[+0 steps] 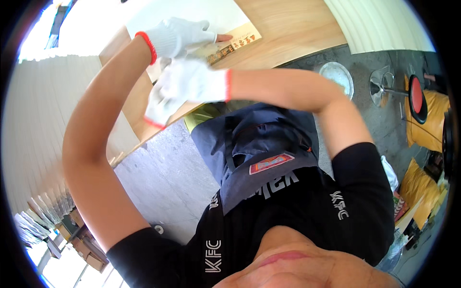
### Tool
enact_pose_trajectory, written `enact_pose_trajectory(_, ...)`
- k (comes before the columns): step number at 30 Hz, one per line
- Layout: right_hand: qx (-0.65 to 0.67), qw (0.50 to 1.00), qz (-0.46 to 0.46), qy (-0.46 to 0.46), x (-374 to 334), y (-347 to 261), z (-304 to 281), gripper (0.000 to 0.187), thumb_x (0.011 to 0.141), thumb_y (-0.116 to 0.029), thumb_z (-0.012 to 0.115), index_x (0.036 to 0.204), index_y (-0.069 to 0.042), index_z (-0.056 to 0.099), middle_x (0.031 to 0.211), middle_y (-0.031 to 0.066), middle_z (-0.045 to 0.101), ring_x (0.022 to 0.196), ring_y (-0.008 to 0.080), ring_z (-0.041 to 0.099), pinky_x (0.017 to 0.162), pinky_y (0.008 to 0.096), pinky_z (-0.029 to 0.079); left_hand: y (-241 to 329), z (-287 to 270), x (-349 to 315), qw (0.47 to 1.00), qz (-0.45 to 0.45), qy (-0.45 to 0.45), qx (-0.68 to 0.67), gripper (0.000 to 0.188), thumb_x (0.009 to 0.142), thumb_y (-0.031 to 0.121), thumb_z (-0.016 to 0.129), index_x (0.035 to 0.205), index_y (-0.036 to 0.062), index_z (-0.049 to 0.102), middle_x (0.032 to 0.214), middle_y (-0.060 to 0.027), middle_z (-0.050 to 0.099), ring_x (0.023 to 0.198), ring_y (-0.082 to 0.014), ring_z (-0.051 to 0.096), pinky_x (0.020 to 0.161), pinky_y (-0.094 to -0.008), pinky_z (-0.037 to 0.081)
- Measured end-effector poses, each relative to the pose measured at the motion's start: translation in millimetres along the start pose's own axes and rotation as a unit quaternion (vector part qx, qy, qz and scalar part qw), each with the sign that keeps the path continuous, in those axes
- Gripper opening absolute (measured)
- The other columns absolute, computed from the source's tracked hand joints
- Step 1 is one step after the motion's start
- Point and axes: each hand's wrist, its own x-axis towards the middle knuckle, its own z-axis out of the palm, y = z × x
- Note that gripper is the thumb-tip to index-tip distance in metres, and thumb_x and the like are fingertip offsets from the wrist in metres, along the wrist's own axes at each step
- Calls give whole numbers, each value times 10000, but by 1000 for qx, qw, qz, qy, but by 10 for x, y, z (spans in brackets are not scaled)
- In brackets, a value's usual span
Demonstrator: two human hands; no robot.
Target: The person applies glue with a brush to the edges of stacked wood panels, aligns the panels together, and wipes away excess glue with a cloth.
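Note:
My left hand (180, 37), in a white knit glove with a red cuff, lies with fingers stretched out on a white sheet (218, 13) with a printed cream-and-dark band. One bare fingertip pokes out of the glove. Just nearer to me, my right hand (194, 79), gloved alike, is blurred by motion over the board's near edge. It is closed around a white knit piece with a red edge (162, 106), which looks like a loose glove. The fingers of this hand are mostly hidden. Beneath the sheet is a pale wooden board (293, 26).
Stacked pale panels (43, 120) stand at the left, and a ribbed cream panel (379, 24) at the far right. On the grey floor are a round metal lid or basin (337, 77), a red-topped stool (417, 99) and yellow sacks (418, 185). My dark apron (259, 144) hangs near the board's edge.

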Motion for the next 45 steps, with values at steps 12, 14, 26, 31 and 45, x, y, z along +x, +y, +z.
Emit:
enact_pose_trajectory(12,-133,986,-1,99,-1598,1370,-846,230,836,-250,701,1060,-194,709,930,26,669,887,187,649,751,305,499,44,-112,35,995,-37,-88,-31,717,765,71,700,1413,287,482,1195,-32,592,942,-285,698,850,-421,538)
enact_pose_trajectory(14,-129,989,34,68,-1626,1341,-853,256,826,-232,711,1077,-188,695,963,18,668,933,178,639,790,296,485,45,-84,-6,998,-13,-55,-21,616,814,68,635,1383,258,496,1147,-20,589,825,-236,699,815,-399,533)
enact_pose_trajectory(26,-39,992,-94,72,86,-109,214,100,815,-212,622,895,-161,656,869,22,621,809,189,638,692,365,529,-99,69,126,983,-106,-16,-148,455,992,431,516,1414,264,544,1176,-207,653,995,-426,643,917,-428,499)
enact_pose_trajectory(31,-43,994,-90,51,92,-110,99,92,818,-204,627,885,-155,666,874,32,629,836,222,661,672,372,550,177,-154,12,995,-55,-64,-52,594,921,108,573,1464,298,423,1101,-39,576,758,-234,702,721,-413,556)
enact_pose_trajectory(45,-154,977,150,-22,-1915,2086,-1126,271,905,-249,645,1170,-192,668,1003,58,664,930,267,659,778,401,553,151,-58,67,983,-139,-80,-84,336,1051,363,394,1346,222,471,866,-92,612,537,-197,672,710,-362,536)
